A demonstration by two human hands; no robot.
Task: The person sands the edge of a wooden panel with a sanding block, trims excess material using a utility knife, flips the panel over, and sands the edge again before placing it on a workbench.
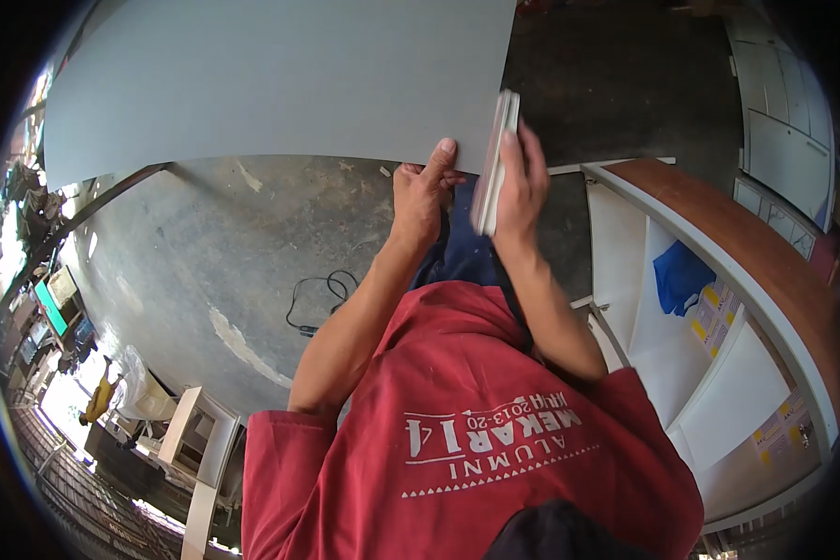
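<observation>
A large grey panel [280,79] spans the top of the head view. At its near edge, close to the right corner, my left hand [424,191] grips the board, thumb on top and fingers curled beneath. My right hand [521,182] is closed around a narrow, pale, block-like strip [497,168], which stands along the panel's right edge. The strip is slightly blurred, and its contact with the edge is hard to make out.
To the right stands a white cabinet [616,238] with a brown curved top [719,219], holding a blue cloth [679,277]. A black cable [319,301] lies on the concrete floor [196,252]. A person in yellow [100,397] is far left.
</observation>
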